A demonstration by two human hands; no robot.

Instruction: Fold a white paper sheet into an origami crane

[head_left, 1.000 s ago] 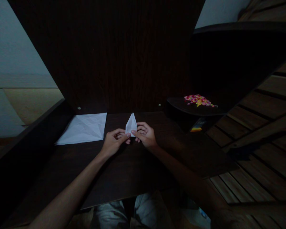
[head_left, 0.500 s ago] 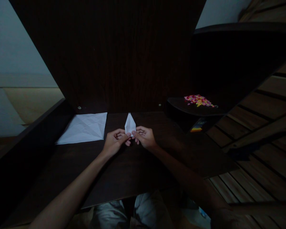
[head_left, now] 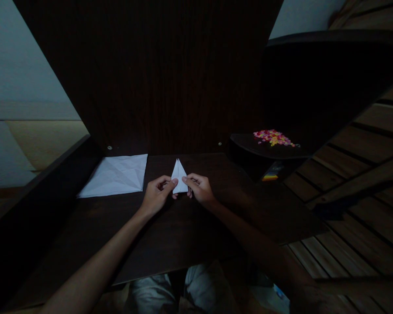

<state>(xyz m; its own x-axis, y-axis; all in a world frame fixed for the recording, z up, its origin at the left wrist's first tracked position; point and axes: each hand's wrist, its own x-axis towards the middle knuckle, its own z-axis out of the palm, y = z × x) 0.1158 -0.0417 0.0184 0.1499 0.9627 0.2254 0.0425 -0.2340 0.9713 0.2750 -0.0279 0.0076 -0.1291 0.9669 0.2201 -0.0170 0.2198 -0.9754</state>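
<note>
A small piece of folded white paper point(head_left: 180, 179) is held between my two hands above the dark desk, its narrow split tip pointing away from me. My left hand point(head_left: 157, 192) pinches its left edge, thumb on top and fingers behind. On the right edge, my right hand point(head_left: 199, 187) grips it the same way. The fingers under the paper are partly hidden. Left of my hands, creased white sheets point(head_left: 118, 175) lie flat on the desk.
A dark upright panel point(head_left: 170, 87) rises behind the desk surface point(head_left: 170, 244). On a low curved shelf point(head_left: 245, 141) at the right sits a heap of small colourful pieces point(head_left: 273, 138). A side board point(head_left: 49, 179) borders the left, and wooden slats point(head_left: 347, 161) stand at the right.
The paper's near part now lies flatter and lower, showing a straight bottom edge. My thumbs have moved apart from its bottom middle to its two sides.
</note>
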